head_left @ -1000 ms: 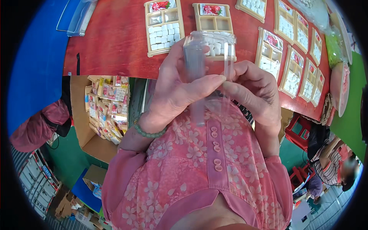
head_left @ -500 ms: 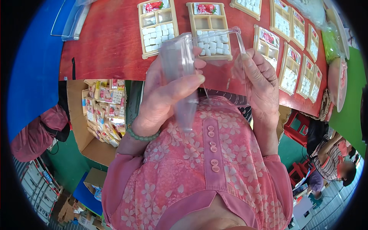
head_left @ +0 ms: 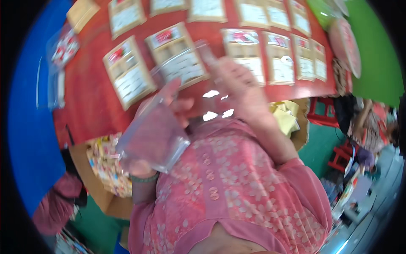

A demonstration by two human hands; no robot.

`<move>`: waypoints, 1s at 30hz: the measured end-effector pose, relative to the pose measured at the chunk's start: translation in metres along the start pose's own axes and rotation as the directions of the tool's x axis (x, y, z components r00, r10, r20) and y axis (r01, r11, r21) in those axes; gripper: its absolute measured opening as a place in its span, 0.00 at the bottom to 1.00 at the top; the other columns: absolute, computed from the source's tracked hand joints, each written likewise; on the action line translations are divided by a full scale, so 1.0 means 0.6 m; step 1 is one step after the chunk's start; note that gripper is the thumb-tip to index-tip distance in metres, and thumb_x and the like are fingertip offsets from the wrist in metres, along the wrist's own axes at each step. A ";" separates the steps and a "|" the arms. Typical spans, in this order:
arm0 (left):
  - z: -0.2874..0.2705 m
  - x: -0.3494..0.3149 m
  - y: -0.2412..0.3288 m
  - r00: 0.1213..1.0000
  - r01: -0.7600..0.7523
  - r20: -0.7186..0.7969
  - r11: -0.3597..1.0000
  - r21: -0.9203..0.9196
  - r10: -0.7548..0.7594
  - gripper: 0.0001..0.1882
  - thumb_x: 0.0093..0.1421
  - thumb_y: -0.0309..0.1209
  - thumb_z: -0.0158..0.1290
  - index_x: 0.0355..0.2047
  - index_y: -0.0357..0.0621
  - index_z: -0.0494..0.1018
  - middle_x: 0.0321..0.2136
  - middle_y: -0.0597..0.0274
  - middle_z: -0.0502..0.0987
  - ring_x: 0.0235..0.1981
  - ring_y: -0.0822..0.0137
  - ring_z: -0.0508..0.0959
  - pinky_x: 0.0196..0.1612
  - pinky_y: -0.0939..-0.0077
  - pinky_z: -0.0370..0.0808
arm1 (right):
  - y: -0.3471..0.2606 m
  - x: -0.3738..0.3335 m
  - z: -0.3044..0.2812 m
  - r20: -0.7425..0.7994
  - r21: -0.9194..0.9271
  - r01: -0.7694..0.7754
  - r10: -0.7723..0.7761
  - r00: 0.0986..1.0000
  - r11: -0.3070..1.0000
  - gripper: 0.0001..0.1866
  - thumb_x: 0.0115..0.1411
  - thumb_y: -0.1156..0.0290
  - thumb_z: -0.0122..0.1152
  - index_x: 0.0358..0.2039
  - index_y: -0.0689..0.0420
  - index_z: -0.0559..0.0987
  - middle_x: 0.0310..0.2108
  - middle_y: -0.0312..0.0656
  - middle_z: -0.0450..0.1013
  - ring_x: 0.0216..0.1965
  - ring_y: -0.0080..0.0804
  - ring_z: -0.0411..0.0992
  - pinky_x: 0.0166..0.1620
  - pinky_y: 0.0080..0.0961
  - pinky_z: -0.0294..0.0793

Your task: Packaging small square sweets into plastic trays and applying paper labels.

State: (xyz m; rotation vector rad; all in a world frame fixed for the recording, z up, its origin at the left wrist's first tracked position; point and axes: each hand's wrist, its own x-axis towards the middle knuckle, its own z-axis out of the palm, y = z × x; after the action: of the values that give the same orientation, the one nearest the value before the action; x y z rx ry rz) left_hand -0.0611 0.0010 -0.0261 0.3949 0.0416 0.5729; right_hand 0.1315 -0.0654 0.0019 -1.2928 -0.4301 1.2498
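Note:
A stack of clear plastic covers rests in my left hand, its thumb and fingers round the stack; a green bead bracelet circles that wrist. My right hand grips a single clear plastic cover, blurred by motion and bright with glare. This cover is over the near side of a beige compartment tray, which holds a strawberry picture card and rows of small white blocks. Whether the cover touches the tray, I cannot tell. Just to the left lies a similar tray, uncovered as far as I see.
More filled trays stand in rows on the red table. A pink round basin is at the right. Below the table edge, a cardboard box of packed goods sits left; another box with yellow material sits right.
My right hand has carried the single cover forward and left toward a tray. My left hand has lowered and tilted the stack. The view has shifted, showing more trays.

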 end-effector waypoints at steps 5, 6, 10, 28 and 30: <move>0.023 -0.015 -0.010 0.990 0.016 -0.137 0.930 0.367 0.037 0.53 0.31 0.46 0.71 0.55 0.32 0.59 0.50 0.48 0.61 0.44 0.61 0.70 0.44 0.70 0.73 | -0.022 -0.022 -0.020 0.185 -0.007 0.083 -0.080 0.979 0.997 0.08 0.65 0.68 0.51 0.31 0.57 0.73 0.22 0.28 0.66 0.24 0.12 0.63 0.26 0.11 0.62; 0.022 -0.013 -0.006 0.985 0.044 -0.175 0.946 0.320 0.013 0.52 0.31 0.43 0.70 0.55 0.32 0.59 0.49 0.51 0.61 0.45 0.62 0.69 0.46 0.70 0.72 | -0.032 -0.022 -0.027 0.209 -0.171 0.125 -0.088 0.974 0.977 0.07 0.64 0.68 0.52 0.32 0.59 0.73 0.23 0.30 0.67 0.26 0.14 0.65 0.29 0.12 0.64; 0.023 0.004 0.001 0.988 0.083 -0.146 0.977 0.195 -0.055 0.52 0.31 0.38 0.69 0.56 0.34 0.58 0.49 0.54 0.59 0.47 0.60 0.69 0.50 0.70 0.69 | -0.058 -0.017 -0.123 0.078 -0.808 0.408 -0.610 0.788 0.424 0.10 0.59 0.72 0.58 0.43 0.57 0.77 0.32 0.37 0.76 0.39 0.25 0.73 0.40 0.18 0.71; 0.038 0.056 -0.030 0.991 -0.018 -0.110 0.910 0.415 0.070 0.55 0.36 0.49 0.66 0.58 0.28 0.56 0.52 0.45 0.65 0.49 0.58 0.70 0.50 0.69 0.68 | -0.194 -0.081 -0.745 -0.362 -0.498 -0.786 -0.735 0.573 -0.367 0.23 0.53 0.53 0.56 0.45 0.54 0.75 0.41 0.50 0.75 0.42 0.51 0.73 0.44 0.44 0.71; 0.055 0.060 -0.026 0.969 0.062 -0.239 0.887 0.458 0.056 0.62 0.27 0.53 0.72 0.58 0.34 0.56 0.41 0.52 0.62 0.42 0.61 0.70 0.40 0.68 0.72 | -0.202 -0.092 -0.695 -0.407 -0.511 -0.793 -0.719 0.563 -0.332 0.30 0.52 0.47 0.59 0.47 0.58 0.74 0.42 0.52 0.74 0.44 0.47 0.73 0.47 0.37 0.70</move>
State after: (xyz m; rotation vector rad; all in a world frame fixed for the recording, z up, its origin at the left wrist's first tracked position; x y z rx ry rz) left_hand -0.0179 -0.0033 0.0012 0.7883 0.4265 0.6051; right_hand 0.5106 -0.2846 -0.0003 -3.3850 -0.6950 -0.6904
